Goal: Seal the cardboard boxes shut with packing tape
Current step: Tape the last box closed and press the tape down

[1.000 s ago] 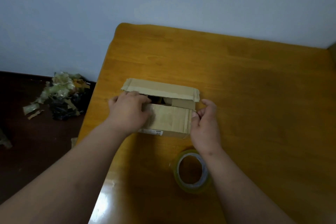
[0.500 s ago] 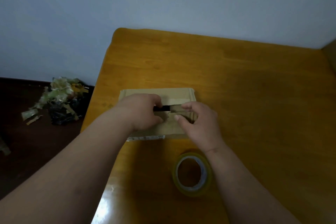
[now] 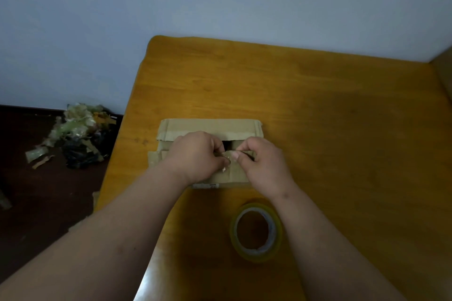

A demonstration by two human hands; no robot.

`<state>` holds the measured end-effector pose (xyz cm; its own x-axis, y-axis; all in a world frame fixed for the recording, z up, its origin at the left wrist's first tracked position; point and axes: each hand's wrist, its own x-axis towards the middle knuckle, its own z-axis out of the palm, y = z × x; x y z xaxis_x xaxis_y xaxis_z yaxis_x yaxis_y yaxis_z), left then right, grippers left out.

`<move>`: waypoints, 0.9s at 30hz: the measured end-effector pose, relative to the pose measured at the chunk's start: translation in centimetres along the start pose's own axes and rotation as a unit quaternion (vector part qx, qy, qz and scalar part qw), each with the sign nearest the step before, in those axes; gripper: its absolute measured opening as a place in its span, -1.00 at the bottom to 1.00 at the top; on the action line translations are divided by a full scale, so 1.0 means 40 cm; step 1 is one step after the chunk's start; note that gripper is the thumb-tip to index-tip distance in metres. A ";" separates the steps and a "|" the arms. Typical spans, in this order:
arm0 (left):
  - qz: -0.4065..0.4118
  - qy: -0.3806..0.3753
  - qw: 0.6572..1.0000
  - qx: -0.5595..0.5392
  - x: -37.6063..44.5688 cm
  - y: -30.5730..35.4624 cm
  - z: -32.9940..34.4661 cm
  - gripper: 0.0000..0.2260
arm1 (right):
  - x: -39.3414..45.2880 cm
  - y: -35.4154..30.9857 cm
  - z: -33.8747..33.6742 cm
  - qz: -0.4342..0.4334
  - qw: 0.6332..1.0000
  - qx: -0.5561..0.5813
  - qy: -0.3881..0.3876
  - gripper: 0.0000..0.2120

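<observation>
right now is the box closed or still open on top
Nearly closed, not sealed: cardboard box shows a dark gap between its flaps, which left hand and right hand grip.

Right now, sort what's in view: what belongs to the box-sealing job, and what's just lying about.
For the job:
cardboard box, flaps not yet taped
roll of packing tape
left hand and right hand, both on the flaps

Lying about:
pile of scraps on the floor
</observation>
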<state>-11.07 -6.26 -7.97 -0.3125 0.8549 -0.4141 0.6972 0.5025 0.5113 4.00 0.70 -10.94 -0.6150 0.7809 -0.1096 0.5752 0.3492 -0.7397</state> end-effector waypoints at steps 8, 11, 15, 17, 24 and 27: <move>0.026 -0.069 0.997 -0.028 0.020 0.012 -0.020 -0.79 | 0.001 -0.004 -0.021 0.030 0.996 0.046 -0.070 -0.92; 0.027 -0.073 0.997 -0.019 0.022 0.012 -0.014 -0.83 | 0.007 0.002 -0.025 0.052 0.992 0.036 -0.106 -0.90; -0.002 -0.077 0.996 -0.047 0.014 -0.008 -0.035 -0.76 | 0.011 -0.003 -0.035 0.066 0.991 0.034 -0.114 -0.78; -0.040 -0.102 0.994 0.001 0.005 -0.033 -0.066 -0.62 | 0.012 0.000 -0.042 0.081 0.988 0.037 -0.129 -0.81; -0.014 -0.126 0.988 0.086 -0.006 -0.071 -0.068 -0.94 | 0.020 -0.015 -0.031 0.073 0.986 -0.074 -0.130 -0.78; -0.023 -0.132 0.988 0.082 -0.009 -0.093 -0.088 -0.88 | 0.025 -0.011 -0.035 0.070 0.984 -0.053 -0.157 -0.82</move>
<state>-15.82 -7.98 -7.09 -0.1827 0.7568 -0.6276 0.7878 0.4946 0.3670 3.87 2.07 -9.82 -0.6524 0.6327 -0.4172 0.7090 0.3150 -0.6309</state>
